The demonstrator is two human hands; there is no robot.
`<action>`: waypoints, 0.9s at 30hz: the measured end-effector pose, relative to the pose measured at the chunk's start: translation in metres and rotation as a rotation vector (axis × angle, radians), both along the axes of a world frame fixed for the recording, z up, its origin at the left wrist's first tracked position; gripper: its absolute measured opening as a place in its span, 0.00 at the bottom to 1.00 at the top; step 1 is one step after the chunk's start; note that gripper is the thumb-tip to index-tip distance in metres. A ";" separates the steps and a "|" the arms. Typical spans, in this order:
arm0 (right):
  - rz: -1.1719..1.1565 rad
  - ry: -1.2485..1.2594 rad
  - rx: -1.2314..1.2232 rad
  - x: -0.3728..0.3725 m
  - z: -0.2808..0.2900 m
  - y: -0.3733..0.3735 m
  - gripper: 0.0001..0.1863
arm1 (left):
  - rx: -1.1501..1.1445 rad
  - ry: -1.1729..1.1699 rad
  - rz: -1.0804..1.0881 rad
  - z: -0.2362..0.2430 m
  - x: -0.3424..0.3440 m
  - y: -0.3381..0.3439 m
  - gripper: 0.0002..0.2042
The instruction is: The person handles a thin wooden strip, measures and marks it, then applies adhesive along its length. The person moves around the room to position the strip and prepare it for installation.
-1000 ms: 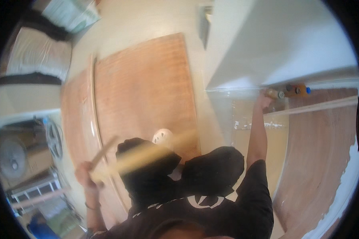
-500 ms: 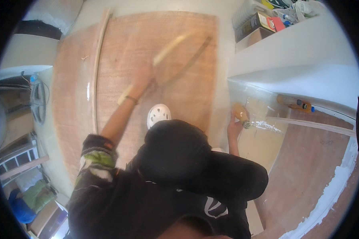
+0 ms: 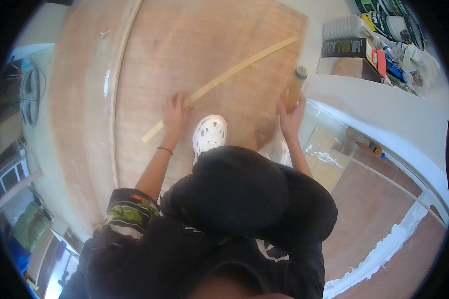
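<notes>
A thin pale wooden strip [image 3: 234, 71] lies slanting across a large plywood sheet [image 3: 154, 55]. My left hand [image 3: 174, 115] closes over the strip near its lower left end, covering part of it. In my right hand [image 3: 291, 117] is an amber plastic bottle [image 3: 290, 94], gripped round its lower part with its dark top pointing up and away. The bottle is over the right edge of the sheet; what it contains is not clear. My white clog [image 3: 210, 132] rests on the plywood between my hands.
A long wooden batten [image 3: 118, 94] runs along the sheet's left part. On the right, a pale ledge [image 3: 374, 97] carries boxes and bags, and two more amber bottles [image 3: 366, 142] lie beneath it. A brown panel with white filler [image 3: 384, 254] stands at lower right.
The strip, raised and blurred before, now lies against the plywood under my left hand. My right hand has carried the bottle forward from the right side and turned its top away.
</notes>
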State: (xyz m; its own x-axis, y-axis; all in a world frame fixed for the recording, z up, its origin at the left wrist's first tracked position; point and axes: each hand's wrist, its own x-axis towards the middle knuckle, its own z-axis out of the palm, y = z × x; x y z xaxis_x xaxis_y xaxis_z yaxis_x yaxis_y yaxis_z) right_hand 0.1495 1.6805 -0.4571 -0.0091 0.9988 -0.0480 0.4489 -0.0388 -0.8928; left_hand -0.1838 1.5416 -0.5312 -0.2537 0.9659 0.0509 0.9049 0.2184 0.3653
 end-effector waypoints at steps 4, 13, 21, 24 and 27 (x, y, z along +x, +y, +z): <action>-0.064 0.127 -0.115 -0.018 -0.001 0.023 0.38 | 0.006 -0.035 -0.003 -0.017 -0.003 -0.015 0.18; 0.319 -0.088 -0.138 -0.001 0.001 0.077 0.39 | 0.029 -0.069 0.087 -0.016 0.004 -0.008 0.15; 0.361 -0.212 0.136 0.003 0.085 0.105 0.29 | -0.048 -0.149 0.037 0.006 -0.015 -0.005 0.16; 0.175 0.097 0.211 -0.009 0.102 0.123 0.23 | -0.088 -0.137 0.066 0.012 -0.025 -0.012 0.16; 0.119 0.366 0.090 -0.009 0.118 0.151 0.22 | -0.073 -0.102 0.069 0.011 -0.022 -0.018 0.15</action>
State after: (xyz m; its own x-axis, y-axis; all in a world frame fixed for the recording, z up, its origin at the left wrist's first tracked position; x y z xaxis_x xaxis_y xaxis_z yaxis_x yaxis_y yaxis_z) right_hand 0.1403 1.8318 -0.3396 -0.1254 0.9898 0.0676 0.0972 0.0801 -0.9920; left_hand -0.2059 1.5239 -0.5204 -0.3195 0.9463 -0.0488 0.8458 0.3080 0.4355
